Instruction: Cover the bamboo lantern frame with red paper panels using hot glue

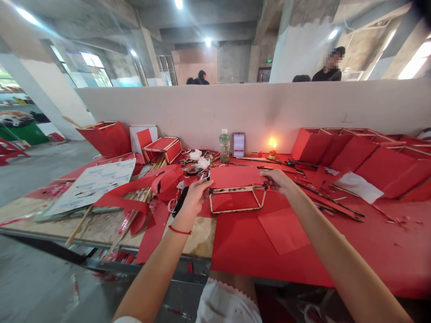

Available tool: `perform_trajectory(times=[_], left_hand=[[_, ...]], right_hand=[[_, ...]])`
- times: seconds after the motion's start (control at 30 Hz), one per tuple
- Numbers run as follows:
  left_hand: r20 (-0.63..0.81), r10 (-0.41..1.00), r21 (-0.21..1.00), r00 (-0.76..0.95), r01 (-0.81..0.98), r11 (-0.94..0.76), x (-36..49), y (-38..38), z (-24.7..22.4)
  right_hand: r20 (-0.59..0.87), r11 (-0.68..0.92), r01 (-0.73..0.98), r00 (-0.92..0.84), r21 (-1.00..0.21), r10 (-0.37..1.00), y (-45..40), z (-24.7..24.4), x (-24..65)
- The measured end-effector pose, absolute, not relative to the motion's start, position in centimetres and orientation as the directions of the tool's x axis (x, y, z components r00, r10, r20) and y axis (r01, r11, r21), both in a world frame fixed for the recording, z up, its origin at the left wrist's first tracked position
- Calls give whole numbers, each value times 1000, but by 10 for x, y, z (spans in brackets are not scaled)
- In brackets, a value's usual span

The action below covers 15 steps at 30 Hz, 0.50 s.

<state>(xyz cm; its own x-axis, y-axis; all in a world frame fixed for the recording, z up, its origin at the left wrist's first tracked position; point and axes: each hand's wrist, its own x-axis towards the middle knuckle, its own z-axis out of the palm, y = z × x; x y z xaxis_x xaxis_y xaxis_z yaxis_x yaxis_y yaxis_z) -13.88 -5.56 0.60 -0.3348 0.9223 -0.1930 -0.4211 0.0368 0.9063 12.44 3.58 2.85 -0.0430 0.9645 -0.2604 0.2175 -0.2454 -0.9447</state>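
A small box-shaped stick frame (236, 209) stands in front of me on red paper, with a red paper sheet (235, 176) along its upper far side. My left hand (197, 194) pinches the sheet's left end, close to the frame's top left corner. At the other end, my right hand (278, 180) has its fingers closed on the sheet's right edge, by the frame's top right corner. Dark marks show along the frame's upper stick. Whether either hand also grips the frame itself is hard to make out. A loose red sheet (284, 229) lies to the right of the frame.
A lit flame lamp (272, 150), a phone (239, 144) and a bottle (224, 146) stand at the back by the partition (151, 103). Red paper-covered frames (353, 154) line the right. Bamboo sticks (143, 197) and a printed white board (96, 186) lie left.
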Motion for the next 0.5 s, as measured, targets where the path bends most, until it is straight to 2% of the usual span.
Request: perform_trajectory(times=[0.3,0.5], left_hand=[[-166,934,950,-318,-305,65,-149,-61,7],[-165,944,961,-286,-264,88,-151,-63,6]], right_hand=[[-208,-179,337,-51,-924,977,32,30,124],[-201,-157,355,-90,-922,976,25,30,129]])
